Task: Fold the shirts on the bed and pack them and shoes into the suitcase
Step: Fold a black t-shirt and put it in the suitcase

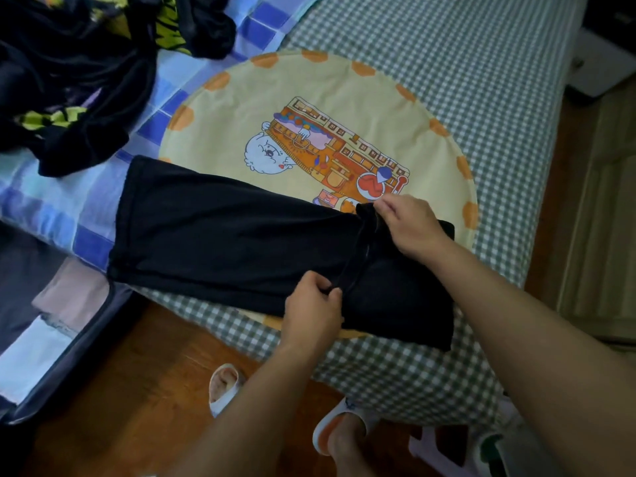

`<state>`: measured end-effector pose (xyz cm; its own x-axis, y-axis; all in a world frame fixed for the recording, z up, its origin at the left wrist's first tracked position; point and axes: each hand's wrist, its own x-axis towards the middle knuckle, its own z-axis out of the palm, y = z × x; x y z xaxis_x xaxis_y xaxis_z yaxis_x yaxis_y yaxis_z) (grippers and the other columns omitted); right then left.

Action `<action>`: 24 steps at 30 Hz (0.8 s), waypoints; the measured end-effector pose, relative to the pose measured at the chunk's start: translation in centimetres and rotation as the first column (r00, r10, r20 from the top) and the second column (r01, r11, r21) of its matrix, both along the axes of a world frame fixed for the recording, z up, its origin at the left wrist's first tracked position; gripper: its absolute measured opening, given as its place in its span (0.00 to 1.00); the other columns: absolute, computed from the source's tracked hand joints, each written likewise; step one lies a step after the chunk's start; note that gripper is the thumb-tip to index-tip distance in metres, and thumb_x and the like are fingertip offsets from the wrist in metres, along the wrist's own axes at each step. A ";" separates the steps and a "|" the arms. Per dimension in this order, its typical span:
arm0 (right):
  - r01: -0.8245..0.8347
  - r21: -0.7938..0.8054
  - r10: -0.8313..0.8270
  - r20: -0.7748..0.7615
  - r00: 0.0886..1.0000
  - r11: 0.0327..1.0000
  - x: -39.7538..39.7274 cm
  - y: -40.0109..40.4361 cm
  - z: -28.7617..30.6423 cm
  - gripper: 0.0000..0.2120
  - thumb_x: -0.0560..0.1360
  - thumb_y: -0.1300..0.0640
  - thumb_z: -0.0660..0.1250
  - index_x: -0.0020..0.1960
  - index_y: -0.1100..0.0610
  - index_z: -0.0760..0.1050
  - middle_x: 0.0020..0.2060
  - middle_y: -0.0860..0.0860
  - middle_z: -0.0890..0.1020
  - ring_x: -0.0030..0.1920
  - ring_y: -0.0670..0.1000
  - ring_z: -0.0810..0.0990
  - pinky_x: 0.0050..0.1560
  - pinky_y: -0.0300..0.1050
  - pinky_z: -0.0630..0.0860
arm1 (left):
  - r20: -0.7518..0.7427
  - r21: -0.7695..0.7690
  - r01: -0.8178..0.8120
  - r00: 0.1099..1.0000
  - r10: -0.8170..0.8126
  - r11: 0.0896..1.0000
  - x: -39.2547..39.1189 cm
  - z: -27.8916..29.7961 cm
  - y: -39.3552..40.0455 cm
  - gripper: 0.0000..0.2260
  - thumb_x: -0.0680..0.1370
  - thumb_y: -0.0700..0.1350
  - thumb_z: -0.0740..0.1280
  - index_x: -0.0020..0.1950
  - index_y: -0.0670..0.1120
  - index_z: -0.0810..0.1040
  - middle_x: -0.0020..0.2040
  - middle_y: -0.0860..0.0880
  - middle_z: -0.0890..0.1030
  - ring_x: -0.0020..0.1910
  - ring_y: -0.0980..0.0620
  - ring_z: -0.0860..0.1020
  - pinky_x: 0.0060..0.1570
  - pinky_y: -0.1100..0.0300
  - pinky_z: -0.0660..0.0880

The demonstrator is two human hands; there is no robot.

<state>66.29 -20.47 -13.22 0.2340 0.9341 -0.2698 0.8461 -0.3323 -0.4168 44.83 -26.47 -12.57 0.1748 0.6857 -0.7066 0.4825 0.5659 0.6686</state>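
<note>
A black shirt (220, 232), folded into a long strip, lies across the bed corner over a round yellow cartoon mat (309, 84). My left hand (315, 308) pinches the shirt's collar edge at the near side. At the far side of the collar my right hand (409, 225) pinches the same edge. A heap of black and green-printed shirts (72, 74) lies at the bed's top left. An open suitcase (51, 325) sits on the floor at left, holding folded pink and white clothes.
The bed has a green checked sheet (447, 63) and a blue patchwork blanket (69, 208). On the wooden floor (144, 390) below, a slipper (223, 387) lies loose and my foot wears another (340, 425). Furniture stands right of the bed.
</note>
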 end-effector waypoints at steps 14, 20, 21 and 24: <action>0.007 0.486 -0.145 0.247 0.958 0.874 -1.6 -4.5 -1.1 0.10 0.83 0.57 0.61 0.58 0.60 0.77 0.57 0.55 0.78 0.57 0.57 0.74 0.60 0.52 0.72 | -0.492 0.699 0.522 0.847 -0.201 0.488 1.5 0.1 -3.3 0.16 0.78 0.44 0.68 0.65 0.46 0.75 0.58 0.47 0.75 0.55 0.46 0.76 0.49 0.51 0.77; 0.020 0.023 -0.028 0.402 0.915 1.000 0.2 -12.3 -3.4 0.28 0.84 0.42 0.46 0.80 0.53 0.59 0.80 0.54 0.59 0.81 0.59 0.52 0.79 0.64 0.53 | -0.696 0.458 0.853 0.518 -0.497 0.249 5.5 -4.7 2.1 0.29 0.85 0.60 0.45 0.84 0.48 0.47 0.84 0.47 0.44 0.82 0.43 0.38 0.80 0.45 0.44; 0.048 -0.041 -0.027 0.404 0.914 0.998 0.5 -12.7 -4.3 0.30 0.83 0.39 0.44 0.81 0.52 0.57 0.81 0.53 0.57 0.81 0.59 0.49 0.79 0.64 0.52 | -0.725 0.385 0.893 0.448 -0.522 0.232 5.6 -5.7 2.9 0.30 0.85 0.62 0.42 0.84 0.50 0.42 0.83 0.48 0.39 0.81 0.44 0.35 0.80 0.45 0.41; 0.093 -0.117 -0.036 0.417 0.908 0.989 0.9 -12.9 -5.9 0.32 0.83 0.37 0.43 0.82 0.52 0.55 0.82 0.52 0.55 0.81 0.61 0.47 0.79 0.64 0.49 | -0.798 0.277 0.953 0.300 -0.523 0.125 5.4 -7.7 4.0 0.31 0.83 0.63 0.38 0.82 0.50 0.36 0.82 0.49 0.34 0.80 0.45 0.32 0.79 0.45 0.39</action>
